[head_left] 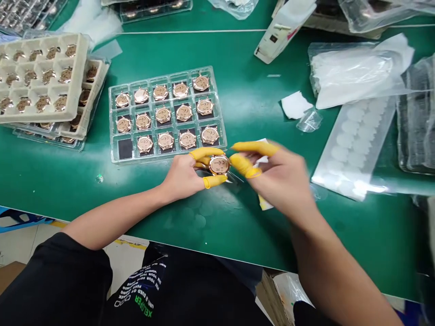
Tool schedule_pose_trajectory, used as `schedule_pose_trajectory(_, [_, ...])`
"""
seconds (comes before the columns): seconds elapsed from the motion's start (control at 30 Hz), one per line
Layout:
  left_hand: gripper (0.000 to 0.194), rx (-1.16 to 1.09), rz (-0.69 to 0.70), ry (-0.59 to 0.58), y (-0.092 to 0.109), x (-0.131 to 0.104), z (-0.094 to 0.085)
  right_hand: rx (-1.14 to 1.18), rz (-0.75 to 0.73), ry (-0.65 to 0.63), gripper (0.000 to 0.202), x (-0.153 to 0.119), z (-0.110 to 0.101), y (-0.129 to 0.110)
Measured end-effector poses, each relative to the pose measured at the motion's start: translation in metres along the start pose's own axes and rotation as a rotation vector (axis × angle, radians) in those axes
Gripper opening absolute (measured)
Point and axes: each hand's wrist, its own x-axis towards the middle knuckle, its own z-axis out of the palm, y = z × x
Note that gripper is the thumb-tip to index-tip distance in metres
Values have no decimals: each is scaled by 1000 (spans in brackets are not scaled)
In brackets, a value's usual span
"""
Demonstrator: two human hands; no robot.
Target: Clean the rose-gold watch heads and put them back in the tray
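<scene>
My left hand (185, 174), with yellow finger cots, pinches a rose-gold watch case (219, 165), its engraved back facing up. Close to the watch's right side is my right hand (277, 174), also in yellow finger cots and slightly blurred. A white cloth (266, 203) shows between and below its curled fingers; how firmly it is gripped is partly hidden. A thin, shiny piece lies under the watch, too unclear to name. Just beyond my hands, a clear plastic tray (111, 122) holds several watch cases back side up; its near-left compartment shows only a dark pad.
Stacked trays of watch cases (79, 81) stand at the left. On the right lie a sheet of round clear stickers (353, 140), a bag of white sheets (353, 72) and a crumpled plastic scrap (309, 120). A white box (283, 29) sits at the back.
</scene>
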Motion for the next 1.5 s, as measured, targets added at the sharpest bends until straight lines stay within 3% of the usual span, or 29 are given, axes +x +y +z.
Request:
schedule_pose_trajectory(0.07, [53, -20, -33, 23, 1, 2, 0, -290, -272, 216, 21, 8, -20, 13])
schedule_pose_trajectory(0.1, [53, -19, -49, 25, 1, 3, 0, -382, -372, 255, 18, 12, -28, 22])
schedule_pose_trajectory(0.17, [53, -7, -65, 14, 2, 4, 0, -478, -474, 211, 13, 18, -34, 39])
schedule_pose_trajectory(0.27, [55, 5, -65, 4, 3, 4, -1, -498, -496, 157, 8, 23, -30, 53])
schedule_pose_trajectory(0.43, [55, 21, -51, 12, 1, 3, 0, -369, -533, 220, 3, 15, -29, 31])
schedule_pose_trajectory(0.6, [53, -3, -41, -28, 0, 4, -1, -316, -760, 35, 8, 5, -3, 12])
schedule_pose_trajectory(0.73, [54, -48, -72, -40, 0, 5, -2, -448, -706, 69, 7, 4, 13, 16])
schedule_pose_trajectory(0.87, [54, -26, -50, -52, 0, 5, -2, -371, -734, 2, 6, 2, 14, 16])
schedule_pose_trajectory(1.03, [51, -31, -40, -42, 0, 4, -1, -478, -721, 106, 6, 0, 16, 14])
schedule_pose_trajectory(1.2, [51, 12, -34, -67, 0, 4, -2, -505, -732, 29, 10, -1, 16, 16])
schedule_pose_trajectory(1.33, [52, 3, -43, -38, 0, 3, -2, -524, -693, 86, 10, 0, 17, 16])
schedule_pose_trajectory(1.5, [51, 29, -45, -76, 2, 2, -2, -476, -756, 40, 7, 0, 16, 17])
